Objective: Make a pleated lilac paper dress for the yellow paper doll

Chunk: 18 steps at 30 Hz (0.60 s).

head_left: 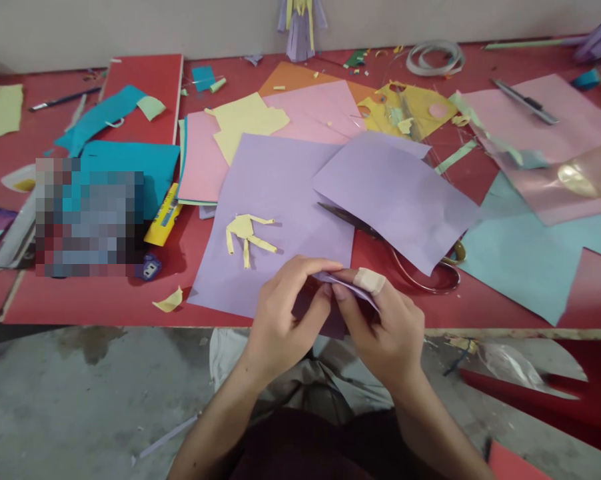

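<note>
Pinching a small folded piece of purple paper (pixel 359 292) between thumbs and fingers, the left hand (pixel 288 300) and right hand (pixel 393 327) come close together by the near edge of the red table (pixel 105 303). The piece's long axis slants from the left fingertips down toward the right palm, so most of its visible length lies nearer the right hand. Beyond the left hand, the nearer one, a yellow paper figure (pixel 241 228) lies flat on a purple sheet (pixel 275 180).

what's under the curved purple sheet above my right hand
Scissors, blade end showing at left, handles below, plus part of the larger purple sheet. The scissors' middle is covered.
</note>
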Tool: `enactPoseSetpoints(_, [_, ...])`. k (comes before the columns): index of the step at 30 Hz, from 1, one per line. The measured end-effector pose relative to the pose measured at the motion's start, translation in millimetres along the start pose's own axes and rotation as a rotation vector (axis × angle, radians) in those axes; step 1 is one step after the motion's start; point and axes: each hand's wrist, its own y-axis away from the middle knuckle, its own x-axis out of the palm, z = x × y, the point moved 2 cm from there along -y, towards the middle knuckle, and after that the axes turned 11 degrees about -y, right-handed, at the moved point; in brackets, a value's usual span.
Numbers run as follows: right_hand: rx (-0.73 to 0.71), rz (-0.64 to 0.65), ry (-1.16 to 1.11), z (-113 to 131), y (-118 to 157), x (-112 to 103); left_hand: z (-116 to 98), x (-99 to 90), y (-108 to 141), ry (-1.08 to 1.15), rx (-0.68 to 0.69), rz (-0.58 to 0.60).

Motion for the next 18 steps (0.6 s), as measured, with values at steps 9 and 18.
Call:
enactPoseSetpoints(9, [-0.007,0.006,-0.017,-0.2,0.4,0.3,0.0,-0.3,-0.2,-0.014,0.017,0.006])
enactPoseSetpoints(18, [0.0,-0.003,0.001,0.3,1.0,0.5,-0.2,-0.3,0.4,-0.015,0.013,0.01])
